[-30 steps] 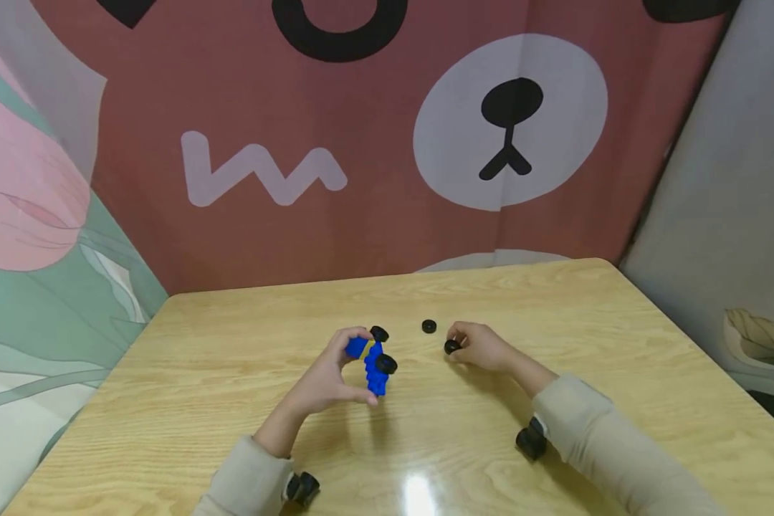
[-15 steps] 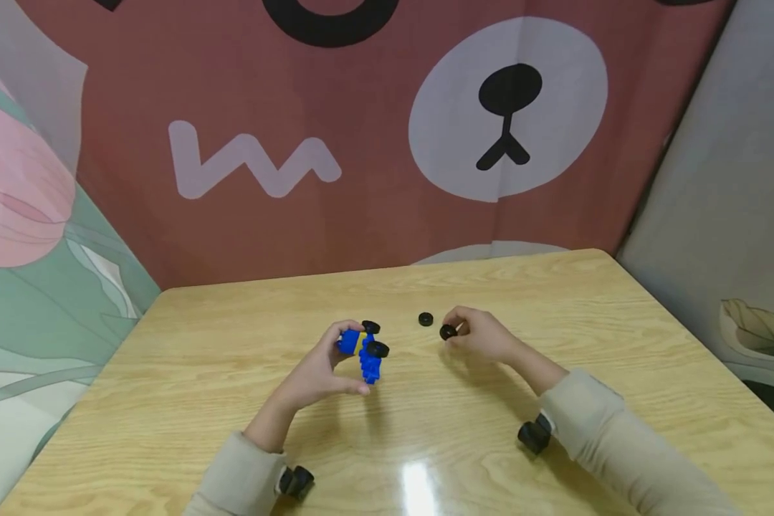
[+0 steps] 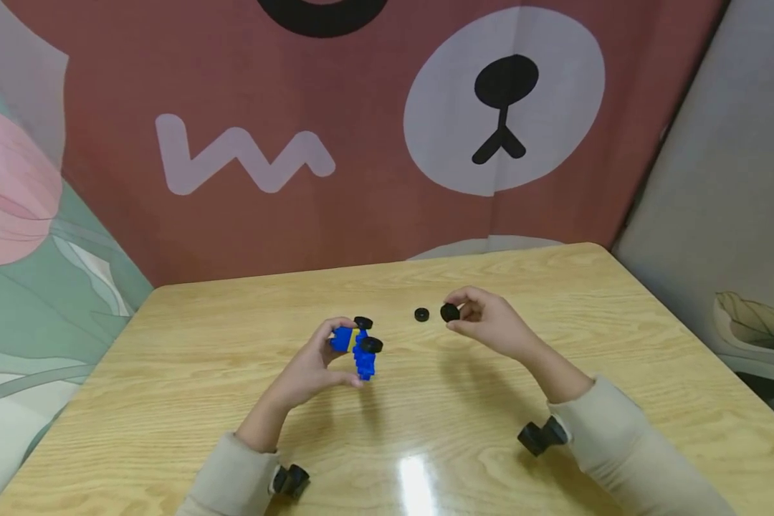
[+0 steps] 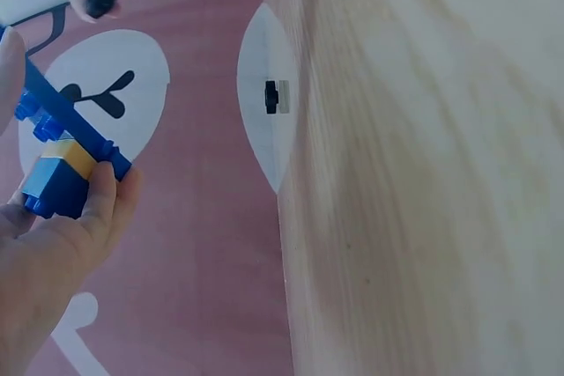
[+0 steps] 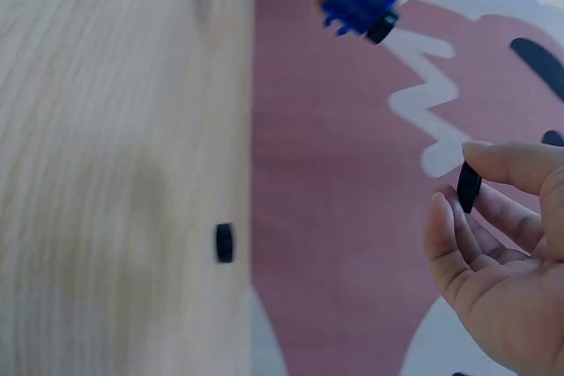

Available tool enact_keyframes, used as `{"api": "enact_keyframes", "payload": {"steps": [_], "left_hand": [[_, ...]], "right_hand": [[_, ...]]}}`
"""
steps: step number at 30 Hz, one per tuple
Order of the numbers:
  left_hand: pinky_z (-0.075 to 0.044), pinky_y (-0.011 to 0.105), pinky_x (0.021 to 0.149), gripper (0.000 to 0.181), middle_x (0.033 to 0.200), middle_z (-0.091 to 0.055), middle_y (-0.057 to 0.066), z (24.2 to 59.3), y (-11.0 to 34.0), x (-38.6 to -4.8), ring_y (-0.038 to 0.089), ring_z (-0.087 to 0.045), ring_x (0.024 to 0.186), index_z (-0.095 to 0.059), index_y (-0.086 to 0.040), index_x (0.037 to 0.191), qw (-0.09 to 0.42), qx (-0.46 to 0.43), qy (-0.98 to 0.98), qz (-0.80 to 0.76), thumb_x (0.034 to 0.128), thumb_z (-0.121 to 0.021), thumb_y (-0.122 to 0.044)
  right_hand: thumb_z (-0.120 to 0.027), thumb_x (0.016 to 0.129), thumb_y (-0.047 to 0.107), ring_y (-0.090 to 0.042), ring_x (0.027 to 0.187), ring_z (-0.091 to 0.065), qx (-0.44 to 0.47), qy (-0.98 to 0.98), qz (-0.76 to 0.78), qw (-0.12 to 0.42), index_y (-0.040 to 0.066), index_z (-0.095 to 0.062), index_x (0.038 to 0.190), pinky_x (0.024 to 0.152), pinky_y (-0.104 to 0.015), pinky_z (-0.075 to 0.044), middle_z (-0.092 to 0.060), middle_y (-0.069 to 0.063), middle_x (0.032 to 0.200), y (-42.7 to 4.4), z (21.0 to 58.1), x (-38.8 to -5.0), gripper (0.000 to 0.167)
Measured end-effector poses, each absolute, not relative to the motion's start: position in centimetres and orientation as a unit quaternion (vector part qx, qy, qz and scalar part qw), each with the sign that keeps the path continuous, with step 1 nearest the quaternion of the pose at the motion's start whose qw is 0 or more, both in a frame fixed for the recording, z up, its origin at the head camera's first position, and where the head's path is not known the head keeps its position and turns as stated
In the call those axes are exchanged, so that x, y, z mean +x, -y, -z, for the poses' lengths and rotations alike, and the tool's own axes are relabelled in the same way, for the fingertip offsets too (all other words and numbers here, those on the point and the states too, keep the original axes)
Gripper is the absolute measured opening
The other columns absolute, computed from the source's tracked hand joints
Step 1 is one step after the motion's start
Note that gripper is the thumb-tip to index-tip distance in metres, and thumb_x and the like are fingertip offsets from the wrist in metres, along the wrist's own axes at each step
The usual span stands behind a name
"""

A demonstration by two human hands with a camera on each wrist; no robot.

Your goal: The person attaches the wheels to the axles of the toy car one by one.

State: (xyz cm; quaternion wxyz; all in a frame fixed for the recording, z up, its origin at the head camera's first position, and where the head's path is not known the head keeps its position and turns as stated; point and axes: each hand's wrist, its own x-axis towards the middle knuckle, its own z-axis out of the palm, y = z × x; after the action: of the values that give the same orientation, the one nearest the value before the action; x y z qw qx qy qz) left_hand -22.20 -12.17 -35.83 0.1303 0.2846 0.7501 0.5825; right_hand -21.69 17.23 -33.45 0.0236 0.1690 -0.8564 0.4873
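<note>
Above the table, my left hand [image 3: 309, 369] grips a blue toy car [image 3: 364, 362] built of blocks, thumb on one end and fingers at the other. A yellow block [image 4: 70, 156] sits between blue ones in the left wrist view. Two black wheels [image 3: 371, 345] show on the car's side facing my right hand. My right hand [image 3: 493, 322] pinches a loose black wheel [image 5: 469, 188] between thumb and fingertips, raised off the table and apart from the car. Another black wheel [image 3: 421, 314] lies flat on the table between the hands, touched by neither.
The light wooden table [image 3: 232, 308] ends at a back edge against a wall hanging [image 3: 361, 215] with a bear print. Black wrist cameras [image 3: 542, 436] hang under both sleeves, close to the tabletop.
My right hand has lifted the pinched wheel up from the table. My left hand still holds the car, with little movement. The head view has tilted slightly downward.
</note>
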Motion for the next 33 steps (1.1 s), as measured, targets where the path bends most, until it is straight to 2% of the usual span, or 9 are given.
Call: {"api": "enact_keyframes", "payload": {"steps": [6, 11, 14, 18, 21, 33], "left_hand": [[-0.032, 0.05, 0.089, 0.063, 0.124, -0.03, 0.017, 35.7, 12.1, -22.2, 0.034, -0.041, 0.11, -0.033, -0.007, 0.12, 0.12, 0.294, -0.746, -0.585, 0.0688, -0.066, 0.008], [-0.036, 0.048, 0.086, 0.054, 0.118, -0.035, 0.017, 35.7, 12.1, -22.1, 0.033, -0.042, 0.109, -0.034, -0.005, 0.119, 0.098, 0.295, -0.756, -0.576, 0.0738, -0.055, 0.017], [-0.038, 0.04, 0.086, 0.05, 0.115, -0.037, 0.017, 35.7, 12.1, -22.1, 0.032, -0.043, 0.107, -0.035, -0.004, 0.118, 0.089, 0.29, -0.76, -0.575, 0.0764, -0.052, 0.017], [-0.044, 0.029, 0.078, 0.045, 0.11, -0.041, 0.017, 35.7, 12.2, -22.0, 0.031, -0.048, 0.101, -0.036, -0.006, 0.118, 0.088, 0.279, -0.766, -0.573, 0.0796, -0.05, 0.014], [-0.045, 0.028, 0.074, 0.044, 0.109, -0.042, 0.017, 35.7, 12.3, -22.0, 0.031, -0.05, 0.098, -0.036, -0.007, 0.117, 0.086, 0.274, -0.769, -0.571, 0.0802, -0.049, 0.013], [-0.045, 0.028, 0.073, 0.04, 0.106, -0.046, 0.016, 35.6, 12.3, -22.0, 0.028, -0.052, 0.091, -0.04, -0.006, 0.114, 0.039, 0.276, -0.782, -0.557, 0.0797, -0.052, 0.011]], "right_hand": [[-0.064, 0.077, 0.006, -0.018, 0.073, -0.054, 0.189, 0.846, -0.496, 0.048, 0.001, -0.053, 0.107, 0.06, -0.027, -0.046, -0.055, -0.007, 0.082, -16.9, 32.2, -20.3, 0.032], [-0.064, 0.076, 0.004, -0.016, 0.073, -0.055, 0.213, 0.837, -0.5, 0.062, 0.003, -0.054, 0.106, 0.065, -0.028, -0.046, -0.056, -0.005, 0.082, -16.5, 31.5, -19.4, 0.031], [-0.065, 0.075, 0.002, -0.015, 0.073, -0.055, 0.225, 0.836, -0.496, 0.074, 0.003, -0.054, 0.105, 0.067, -0.028, -0.046, -0.055, -0.004, 0.082, -16.3, 31.2, -19.0, 0.032], [-0.065, 0.074, 0.001, -0.013, 0.073, -0.054, 0.235, 0.837, -0.486, 0.088, 0.003, -0.055, 0.105, 0.068, -0.027, -0.046, -0.054, -0.002, 0.084, -16.1, 30.9, -18.6, 0.032], [-0.065, 0.074, 0.0, -0.013, 0.074, -0.054, 0.246, 0.834, -0.485, 0.095, 0.003, -0.055, 0.104, 0.069, -0.027, -0.046, -0.054, -0.002, 0.086, -16.1, 30.8, -18.3, 0.032], [-0.065, 0.074, -0.001, -0.012, 0.075, -0.055, 0.281, 0.813, -0.496, 0.116, 0.002, -0.055, 0.103, 0.07, -0.027, -0.046, -0.053, -0.002, 0.09, -16.0, 30.5, -17.5, 0.03]]}}
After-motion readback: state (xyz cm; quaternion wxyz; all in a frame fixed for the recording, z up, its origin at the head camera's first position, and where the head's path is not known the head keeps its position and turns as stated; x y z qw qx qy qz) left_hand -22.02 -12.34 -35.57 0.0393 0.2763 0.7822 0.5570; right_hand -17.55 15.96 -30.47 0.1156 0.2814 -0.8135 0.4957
